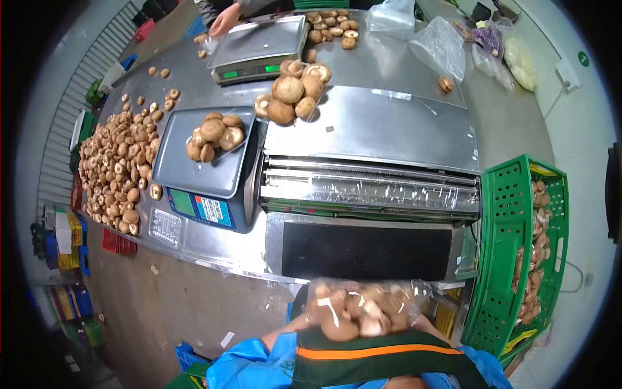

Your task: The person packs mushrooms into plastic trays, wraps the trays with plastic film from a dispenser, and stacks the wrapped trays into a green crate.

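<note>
Close to my body, a plastic-wrapped pack of mushrooms [363, 312] is held between my two hands. My left hand [299, 324] grips its left end, and my right hand [424, 325] grips its right end. The fingers of both are mostly hidden by the pack and blur. Beyond the pack is a film-wrapping machine [369, 188] with rollers and a black plate [366, 251]. Brown mushrooms [212, 133] sit in a clear tray on the blue-grey weighing scale [188, 172] to its left. Another group of mushrooms [291, 91] rests behind the wrapper.
A heap of loose mushrooms [116, 168] covers the table's left side, beside an upside-down or flat clear tray [165, 227]. At right stands a green crate [502, 253] holding packs. Across the table, a co-worker's hand [225, 21] is near a second scale [259, 45].
</note>
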Demonstrator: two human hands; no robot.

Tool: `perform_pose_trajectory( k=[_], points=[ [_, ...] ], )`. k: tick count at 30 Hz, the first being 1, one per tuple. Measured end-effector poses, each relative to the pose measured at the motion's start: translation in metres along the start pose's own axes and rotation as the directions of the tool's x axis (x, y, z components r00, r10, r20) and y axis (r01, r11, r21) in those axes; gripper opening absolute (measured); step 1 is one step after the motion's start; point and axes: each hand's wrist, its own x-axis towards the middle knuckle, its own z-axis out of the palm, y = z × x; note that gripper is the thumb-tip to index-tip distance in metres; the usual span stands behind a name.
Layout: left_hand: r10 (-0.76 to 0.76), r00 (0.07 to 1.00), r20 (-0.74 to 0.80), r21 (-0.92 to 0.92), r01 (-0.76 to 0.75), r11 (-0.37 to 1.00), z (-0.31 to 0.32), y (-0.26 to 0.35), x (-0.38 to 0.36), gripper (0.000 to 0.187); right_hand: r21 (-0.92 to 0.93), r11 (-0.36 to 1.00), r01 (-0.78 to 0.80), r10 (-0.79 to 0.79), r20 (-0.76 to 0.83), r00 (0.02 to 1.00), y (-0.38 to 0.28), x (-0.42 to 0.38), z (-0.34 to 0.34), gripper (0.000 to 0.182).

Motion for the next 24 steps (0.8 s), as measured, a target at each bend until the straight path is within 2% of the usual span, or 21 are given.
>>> perform_pose_trajectory(
  k=[2, 6, 7, 8, 9, 10, 11, 12, 13, 14, 15, 16, 17, 18, 19, 20, 21, 22, 23, 24],
  points=[
    [-0.065, 0.997, -0.040, 0.099, 0.069, 0.993, 0.014, -0.004, 0.003, 0.045, 0.100, 0.994, 0.033, -0.042, 0.089, 0.995, -0.014, -0.033, 0.011, 0.043],
    [-0.172, 0.985, -0.026, 0.314, 0.171, 0.934, 0.073, 0.006, 0.032, 0.047, 0.219, 0.945, 0.242, -0.286, 0.201, 0.937, -0.057, -0.084, 0.030, 0.045],
    [-0.223, 0.974, -0.031, 0.391, 0.217, 0.894, 0.098, 0.013, 0.043, 0.050, 0.220, 0.921, 0.320, -0.361, 0.183, 0.914, -0.069, -0.088, 0.035, 0.046],
    [-0.223, 0.956, -0.190, 0.531, 0.291, 0.796, 0.108, 0.013, 0.060, 0.048, 0.176, 0.924, 0.340, -0.344, -0.009, 0.939, -0.079, -0.085, 0.037, 0.050],
    [-0.122, 0.986, -0.117, 0.817, 0.165, 0.553, 0.104, 0.017, 0.075, 0.044, 0.336, 0.823, 0.459, -0.521, 0.124, 0.844, -0.092, -0.077, 0.032, 0.048],
    [-0.067, 0.996, 0.055, 0.998, -0.053, 0.029, 0.118, 0.033, 0.095, 0.043, 0.276, 0.742, 0.611, -0.647, 0.056, 0.760, -0.138, -0.109, 0.057, 0.036],
    [0.023, 0.989, 0.143, 0.981, -0.139, -0.134, 0.137, 0.043, 0.109, 0.045, 0.319, 0.696, 0.643, -0.672, -0.024, 0.740, -0.155, -0.120, 0.054, 0.037],
    [0.110, 0.990, 0.092, 0.959, -0.058, -0.277, 0.159, 0.058, 0.115, 0.049, 0.262, 0.671, 0.693, -0.675, -0.169, 0.718, -0.170, -0.141, 0.041, 0.035],
    [0.268, 0.954, 0.135, 0.901, -0.006, -0.434, 0.170, 0.076, 0.122, 0.048, 0.208, 0.657, 0.725, -0.662, -0.301, 0.687, -0.185, -0.161, 0.024, 0.034],
    [0.423, 0.878, 0.222, 0.821, 0.065, -0.567, 0.178, 0.098, 0.133, 0.049, 0.141, 0.599, 0.788, -0.684, -0.421, 0.596, -0.194, -0.180, -0.007, 0.036],
    [0.476, 0.784, 0.400, 0.707, 0.067, -0.704, 0.158, 0.141, 0.141, 0.046, 0.070, 0.554, 0.829, -0.687, -0.523, 0.504, -0.199, -0.201, -0.053, 0.039],
    [0.455, 0.801, 0.389, 0.557, 0.189, -0.809, 0.167, 0.183, 0.148, 0.044, -0.132, 0.440, 0.888, -0.748, -0.602, 0.281, -0.210, -0.221, -0.108, 0.042],
    [0.388, 0.683, 0.619, 0.367, 0.185, -0.912, 0.145, 0.229, 0.152, 0.042, -0.263, 0.296, 0.918, -0.659, -0.752, -0.003, -0.229, -0.238, -0.193, 0.043],
    [0.520, 0.633, 0.574, 0.398, 0.339, -0.852, 0.118, 0.278, 0.147, 0.044, 0.103, 0.274, 0.956, -0.864, -0.411, 0.291, -0.253, -0.281, -0.181, 0.041],
    [0.637, 0.562, 0.527, 0.415, 0.484, -0.770, 0.099, 0.313, 0.143, 0.047, -0.603, 0.184, 0.776, -0.902, -0.417, -0.110, -0.271, -0.290, -0.234, 0.040],
    [0.644, 0.554, 0.527, 0.415, 0.493, -0.764, 0.094, 0.325, 0.147, 0.047, -0.296, 0.212, 0.932, -0.781, -0.625, -0.021, -0.292, -0.301, -0.283, 0.039],
    [0.779, 0.480, 0.404, 0.418, 0.660, -0.624, 0.093, 0.333, 0.149, 0.050, 0.047, 0.166, 0.985, -0.633, -0.761, 0.143, -0.310, -0.305, -0.323, 0.038],
    [0.890, 0.364, 0.276, 0.392, 0.803, -0.450, 0.089, 0.344, 0.145, 0.053, -0.007, 0.185, 0.983, -0.573, -0.813, 0.102, -0.320, -0.298, -0.349, 0.038],
    [0.864, 0.450, 0.225, 0.515, 0.698, -0.498, 0.071, 0.368, 0.139, 0.054, -0.057, 0.217, 0.974, -0.519, -0.852, 0.066, -0.334, -0.288, -0.372, 0.038],
    [0.832, 0.522, 0.186, 0.630, 0.587, -0.509, 0.045, 0.385, 0.130, 0.055, -0.045, 0.270, 0.962, -0.490, -0.866, 0.097, -0.342, -0.276, -0.401, 0.039]
  ],
)
